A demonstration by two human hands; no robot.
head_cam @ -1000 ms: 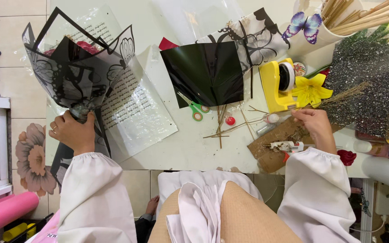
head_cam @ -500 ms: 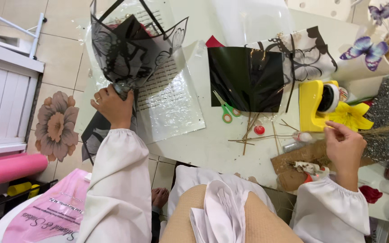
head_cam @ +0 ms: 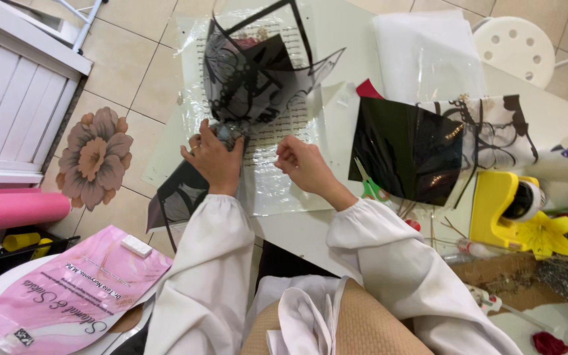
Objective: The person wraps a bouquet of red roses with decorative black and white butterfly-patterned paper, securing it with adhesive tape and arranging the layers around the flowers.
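Observation:
My left hand [head_cam: 213,158] grips the narrow neck of a bouquet wrapped in black-patterned translucent paper [head_cam: 258,72], which stands up over the table's left end. Just to the right, my right hand [head_cam: 300,164] hovers with its fingers pinched together; I see nothing between them. Under both hands lies a clear cellophane sheet with printed lines [head_cam: 284,141]. White sleeves cover both arms.
A glossy black sheet [head_cam: 405,148] lies to the right, with green-handled scissors [head_cam: 373,190] at its lower edge. Further right are a yellow tape dispenser [head_cam: 497,200] and a yellow flower [head_cam: 547,233]. A pink bag [head_cam: 67,296] and a pink roll [head_cam: 14,209] sit at the left. A white stool [head_cam: 520,43] stands behind.
My right hand has left the tape dispenser and moved left to the bouquet's neck. The view has swung left. My left hand keeps its hold on the bouquet.

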